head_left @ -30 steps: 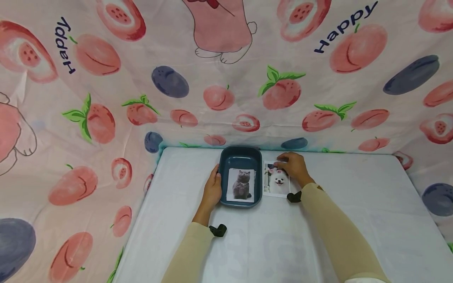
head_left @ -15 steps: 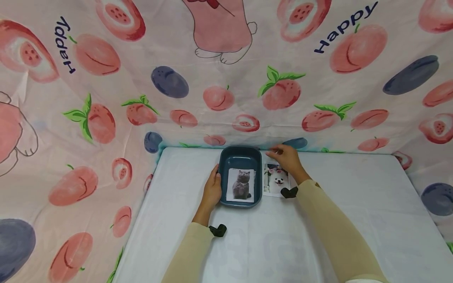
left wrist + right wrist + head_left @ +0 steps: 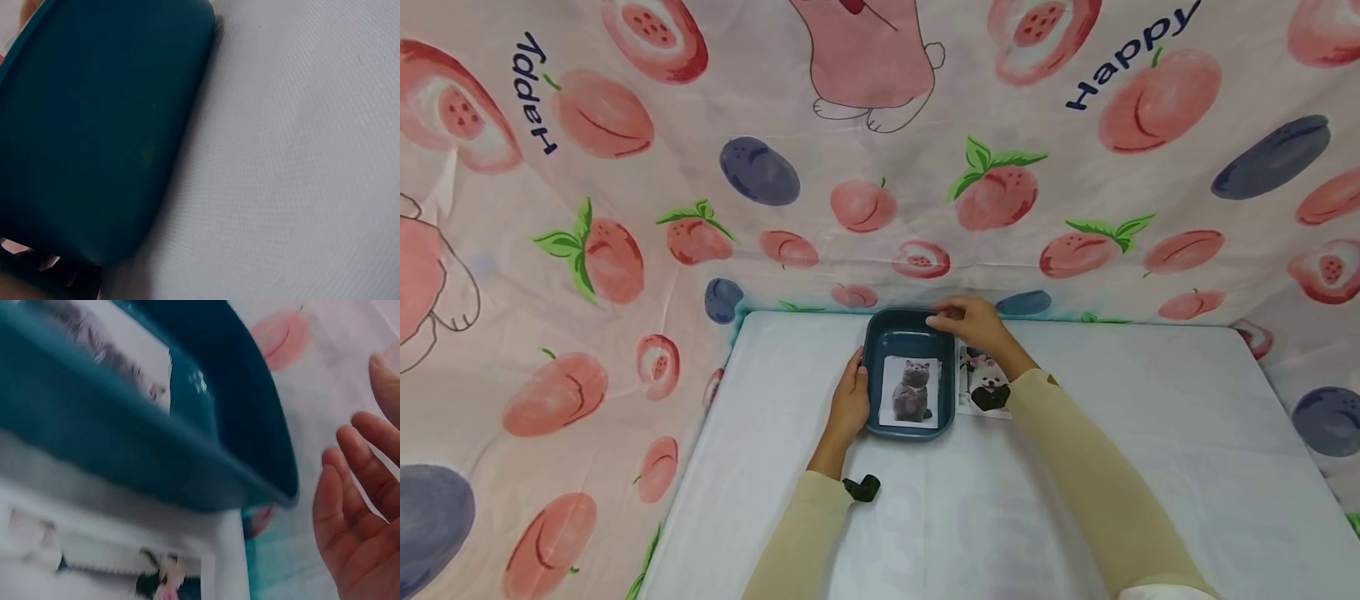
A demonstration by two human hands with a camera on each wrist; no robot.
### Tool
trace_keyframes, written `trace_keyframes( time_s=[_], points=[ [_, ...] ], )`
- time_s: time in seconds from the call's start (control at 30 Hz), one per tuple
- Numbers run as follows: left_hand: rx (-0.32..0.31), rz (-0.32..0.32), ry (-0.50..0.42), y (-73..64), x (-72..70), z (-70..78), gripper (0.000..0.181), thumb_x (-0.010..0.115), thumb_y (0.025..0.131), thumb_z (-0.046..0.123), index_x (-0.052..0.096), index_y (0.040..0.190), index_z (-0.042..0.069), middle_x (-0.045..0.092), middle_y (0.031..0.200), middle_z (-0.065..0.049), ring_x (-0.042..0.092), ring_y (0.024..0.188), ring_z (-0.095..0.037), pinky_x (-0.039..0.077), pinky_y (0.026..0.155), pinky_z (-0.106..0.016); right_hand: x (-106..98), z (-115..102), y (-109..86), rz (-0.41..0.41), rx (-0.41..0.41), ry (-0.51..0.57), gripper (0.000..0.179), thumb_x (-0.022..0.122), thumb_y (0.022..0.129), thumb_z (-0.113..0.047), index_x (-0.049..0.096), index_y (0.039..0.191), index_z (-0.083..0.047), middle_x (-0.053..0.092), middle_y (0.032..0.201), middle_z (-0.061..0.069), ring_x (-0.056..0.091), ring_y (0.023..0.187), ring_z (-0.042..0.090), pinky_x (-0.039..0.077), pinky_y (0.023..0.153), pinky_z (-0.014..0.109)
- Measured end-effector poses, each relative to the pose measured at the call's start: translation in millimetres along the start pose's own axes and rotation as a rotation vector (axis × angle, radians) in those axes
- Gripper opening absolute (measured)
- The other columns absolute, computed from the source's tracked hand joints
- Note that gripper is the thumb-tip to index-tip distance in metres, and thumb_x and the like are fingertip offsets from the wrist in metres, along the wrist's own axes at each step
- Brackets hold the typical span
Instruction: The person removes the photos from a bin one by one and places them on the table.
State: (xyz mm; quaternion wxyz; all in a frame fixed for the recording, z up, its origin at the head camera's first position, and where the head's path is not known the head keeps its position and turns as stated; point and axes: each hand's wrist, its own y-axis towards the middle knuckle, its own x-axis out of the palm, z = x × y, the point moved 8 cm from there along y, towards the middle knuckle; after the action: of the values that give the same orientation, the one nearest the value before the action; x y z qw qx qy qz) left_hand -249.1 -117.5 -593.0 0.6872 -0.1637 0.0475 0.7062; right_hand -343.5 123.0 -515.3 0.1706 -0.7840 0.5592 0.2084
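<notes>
A dark teal tray (image 3: 910, 340) sits at the back of the white table. Inside it lies a stack of photo cards, the top one showing a grey cat (image 3: 911, 392). My left hand (image 3: 850, 402) holds the tray by its left side. Over the tray's far right corner is my right hand (image 3: 973, 322), fingers slightly bent; the right wrist view shows this hand (image 3: 365, 506) with nothing in it, beside the tray's end. To the right of the tray lies a photo card of a white dog (image 3: 986, 371), partly covered by the right wrist's black camera mount.
A pink cloth printed with fruit (image 3: 996, 196) hangs right behind the table's back edge and along the left side. The white tabletop (image 3: 940, 517) stretches toward the front. Both forearms reach in from the near side.
My right hand has moved left and slightly away from me, from over the dog card to the tray's far right corner. The left hand, tray and cards have stayed put.
</notes>
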Motion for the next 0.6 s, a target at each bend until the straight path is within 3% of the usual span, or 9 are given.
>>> trace_keyframes(
  time_s=[0.23,0.6],
  points=[
    [0.020,0.005,0.009,1.2,-0.5,-0.1,0.048,0.035,0.113,0.029,0.034,0.161,0.025,0.034,0.167,-0.005,0.027,0.156,-0.029,0.023,0.126,-0.054,31,-15,10.7,-0.126,0.016,0.010,0.050,0.075,0.092,-0.043,0.071,0.128,-0.009,0.072,0.106,0.007,0.069,0.101,0.035,0.059,0.086,0.041],
    [0.005,-0.013,0.010,1.0,0.0,-1.2,0.049,0.034,0.113,0.033,0.032,0.161,0.028,0.033,0.167,-0.004,0.027,0.156,-0.030,0.022,0.126,-0.057,66,-21,22.7,-0.198,-0.003,-0.156,0.044,0.077,0.092,-0.041,0.074,0.122,-0.009,0.074,0.112,0.008,0.065,0.101,0.022,0.056,0.092,0.040]
  ],
)
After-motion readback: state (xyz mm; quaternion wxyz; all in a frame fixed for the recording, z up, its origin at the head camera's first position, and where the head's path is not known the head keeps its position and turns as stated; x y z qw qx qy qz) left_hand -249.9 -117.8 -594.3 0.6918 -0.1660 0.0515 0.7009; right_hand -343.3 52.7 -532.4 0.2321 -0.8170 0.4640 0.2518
